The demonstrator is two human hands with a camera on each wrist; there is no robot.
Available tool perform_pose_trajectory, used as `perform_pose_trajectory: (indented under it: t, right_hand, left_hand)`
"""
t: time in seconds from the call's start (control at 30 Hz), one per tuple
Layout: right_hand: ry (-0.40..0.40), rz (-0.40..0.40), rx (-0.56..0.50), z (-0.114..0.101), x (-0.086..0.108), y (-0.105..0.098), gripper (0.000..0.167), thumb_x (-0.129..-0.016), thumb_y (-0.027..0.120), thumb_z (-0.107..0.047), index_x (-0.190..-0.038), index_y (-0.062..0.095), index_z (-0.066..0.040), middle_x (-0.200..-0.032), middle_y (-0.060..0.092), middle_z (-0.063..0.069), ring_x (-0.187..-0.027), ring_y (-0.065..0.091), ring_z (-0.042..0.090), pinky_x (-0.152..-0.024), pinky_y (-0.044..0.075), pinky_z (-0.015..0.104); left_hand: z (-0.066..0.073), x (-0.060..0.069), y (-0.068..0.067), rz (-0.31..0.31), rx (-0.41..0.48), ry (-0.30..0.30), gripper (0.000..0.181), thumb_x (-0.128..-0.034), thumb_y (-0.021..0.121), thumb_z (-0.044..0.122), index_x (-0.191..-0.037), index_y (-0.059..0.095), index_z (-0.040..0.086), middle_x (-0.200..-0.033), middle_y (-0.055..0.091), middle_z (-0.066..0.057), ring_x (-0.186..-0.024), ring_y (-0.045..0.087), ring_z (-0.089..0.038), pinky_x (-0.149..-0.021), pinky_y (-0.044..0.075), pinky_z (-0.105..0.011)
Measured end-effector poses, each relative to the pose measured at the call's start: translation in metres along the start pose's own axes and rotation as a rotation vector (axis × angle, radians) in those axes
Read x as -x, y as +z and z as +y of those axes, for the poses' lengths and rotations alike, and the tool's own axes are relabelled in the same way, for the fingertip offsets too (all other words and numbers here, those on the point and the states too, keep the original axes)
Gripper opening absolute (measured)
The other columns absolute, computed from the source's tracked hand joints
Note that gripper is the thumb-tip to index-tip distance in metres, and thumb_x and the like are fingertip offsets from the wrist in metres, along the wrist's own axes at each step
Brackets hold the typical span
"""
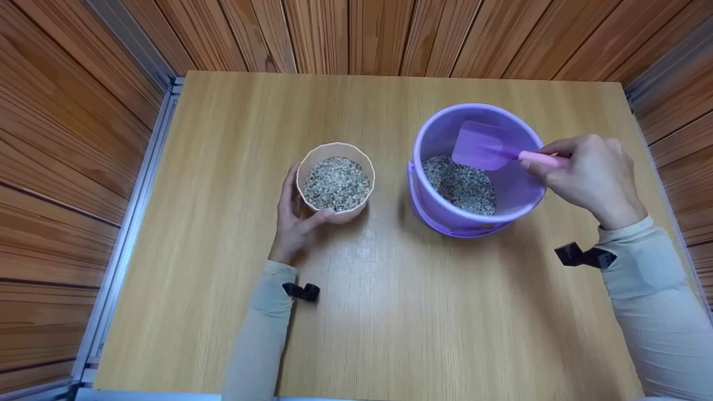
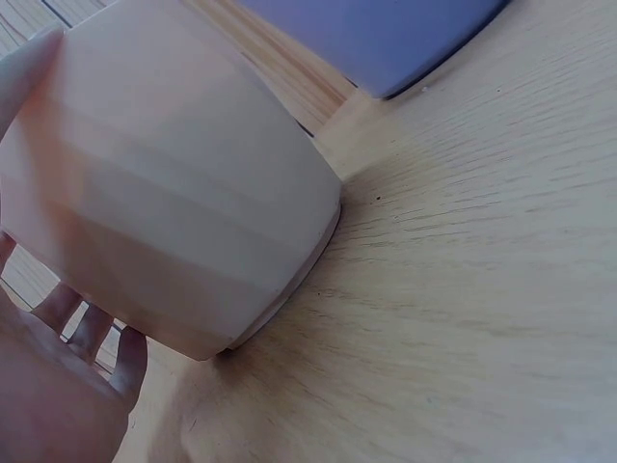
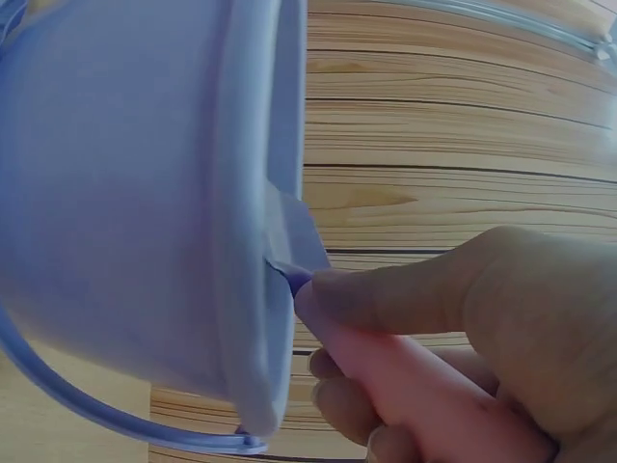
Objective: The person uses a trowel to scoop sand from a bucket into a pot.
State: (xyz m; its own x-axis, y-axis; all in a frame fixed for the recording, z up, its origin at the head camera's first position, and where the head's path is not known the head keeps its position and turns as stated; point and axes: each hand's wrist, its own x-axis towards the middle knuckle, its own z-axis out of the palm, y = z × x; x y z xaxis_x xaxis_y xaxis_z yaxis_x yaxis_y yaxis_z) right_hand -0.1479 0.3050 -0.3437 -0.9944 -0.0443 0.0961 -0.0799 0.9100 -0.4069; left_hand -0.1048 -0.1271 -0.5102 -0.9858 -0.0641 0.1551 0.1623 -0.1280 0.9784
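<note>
My right hand (image 1: 593,172) grips the pink handle of a small shovel (image 1: 482,146) with a translucent purple blade. The blade hangs inside the mouth of a purple bucket (image 1: 473,209), above the grey gravel (image 1: 465,186) at its bottom; no gravel shows on the blade. In the right wrist view the thumb lies along the shovel handle (image 3: 415,386), fingers curled beneath. My left hand (image 1: 295,217) holds a pale pink faceted pot (image 1: 334,149) by its side, thumb near the front rim, fingers around the left. Gravel (image 1: 337,184) fills much of the pot, which stands on the table.
The bucket's handle (image 1: 431,223) hangs down its outer side. The wooden table (image 1: 223,239) is bordered by metal rails (image 1: 131,234) and wood-plank walls (image 1: 373,36). A few tiny grains lie on the tabletop near the pot in the left wrist view.
</note>
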Motion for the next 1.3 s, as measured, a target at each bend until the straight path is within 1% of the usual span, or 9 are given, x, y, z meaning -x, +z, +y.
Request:
perform_pose_trajectory:
  t: [0.1,0.27,0.4,0.5,0.7,0.9,1.07,1.2,1.3]
  right_hand:
    - [-0.006,-0.030,0.008,0.001,-0.001,0.004,0.054,-0.083,0.078,-0.055,-0.097,0.081,-0.003,-0.080,0.075,0.019,-0.070,0.068,0.036,-0.051,0.035,0.037]
    - [-0.057,-0.043,0.050,-0.002,-0.003,0.011,0.054,-0.085,0.078,-0.050,-0.099,0.079,0.002,-0.079,0.073,0.023,-0.065,0.067,0.038,-0.048,0.035,0.037]
    - [-0.110,-0.049,0.111,-0.006,-0.005,0.018,0.049,-0.087,0.078,-0.044,-0.101,0.079,0.003,-0.083,0.073,0.025,-0.067,0.067,0.043,-0.046,0.038,0.042]
    - [-0.145,-0.044,0.173,-0.009,-0.006,0.024,0.044,-0.087,0.079,-0.038,-0.101,0.078,0.003,-0.083,0.073,0.025,-0.064,0.065,0.044,-0.045,0.038,0.044]
    - [-0.189,-0.032,0.288,-0.015,-0.009,0.037,0.030,-0.088,0.075,-0.029,-0.086,0.078,0.001,-0.063,0.066,0.017,-0.051,0.057,0.036,-0.043,0.041,0.047]
    - [-0.182,-0.037,0.350,-0.016,-0.012,0.051,0.038,-0.090,0.075,-0.034,-0.072,0.071,0.000,-0.053,0.055,0.011,-0.048,0.051,0.035,-0.041,0.040,0.049]
    - [-0.153,-0.073,0.379,-0.018,-0.015,0.056,0.042,-0.092,0.073,-0.034,-0.069,0.067,0.000,-0.051,0.051,0.010,-0.048,0.049,0.035,-0.042,0.037,0.048]
    - [-0.138,-0.118,0.406,-0.020,-0.018,0.059,0.043,-0.092,0.072,-0.032,-0.064,0.062,-0.002,-0.050,0.047,0.009,-0.047,0.047,0.032,-0.041,0.036,0.045]
    - [-0.119,-0.163,0.403,-0.022,-0.020,0.062,0.041,-0.092,0.071,-0.031,-0.065,0.062,-0.002,-0.051,0.048,0.009,-0.049,0.047,0.032,-0.043,0.037,0.045]
  left_hand:
    - [0.000,0.000,0.000,0.002,0.004,0.000,0.103,-0.0749,0.081,-0.003,-0.160,0.023,0.003,-0.164,0.028,-0.009,-0.151,0.024,-0.018,-0.123,0.019,-0.038]
    - [-0.001,0.001,0.000,0.002,0.009,-0.009,0.104,-0.0745,0.081,-0.002,-0.160,0.023,0.004,-0.164,0.028,-0.009,-0.151,0.023,-0.019,-0.123,0.019,-0.038]
    - [-0.001,0.001,0.000,0.001,0.007,-0.014,0.105,-0.0742,0.082,-0.002,-0.160,0.022,0.004,-0.165,0.026,-0.010,-0.152,0.021,-0.023,-0.123,0.018,-0.039]
    - [-0.001,0.001,-0.001,0.002,-0.003,-0.023,0.105,-0.0747,0.082,-0.001,-0.161,0.022,0.005,-0.165,0.026,-0.008,-0.152,0.021,-0.021,-0.123,0.019,-0.039]
    - [-0.002,0.001,-0.001,-0.005,0.009,0.002,0.104,-0.0752,0.080,-0.004,-0.160,0.021,0.003,-0.164,0.027,-0.009,-0.152,0.023,-0.024,-0.123,0.020,-0.040]
    - [-0.002,0.001,0.000,0.003,-0.025,-0.020,0.103,-0.0757,0.082,-0.002,-0.160,0.023,0.006,-0.164,0.028,-0.008,-0.151,0.024,-0.021,-0.123,0.021,-0.039]
    - [-0.002,0.001,0.000,0.007,-0.023,-0.029,0.103,-0.0756,0.082,-0.001,-0.161,0.024,0.008,-0.164,0.028,-0.007,-0.151,0.024,-0.018,-0.123,0.020,-0.038]
    - [-0.002,0.001,-0.001,0.007,-0.019,-0.026,0.104,-0.0755,0.082,-0.001,-0.161,0.023,0.008,-0.164,0.027,-0.007,-0.151,0.023,-0.019,-0.123,0.019,-0.038]
    - [-0.002,0.001,-0.001,0.003,-0.016,-0.022,0.104,-0.0752,0.082,-0.001,-0.161,0.023,0.007,-0.164,0.027,-0.007,-0.151,0.022,-0.019,-0.123,0.019,-0.039]
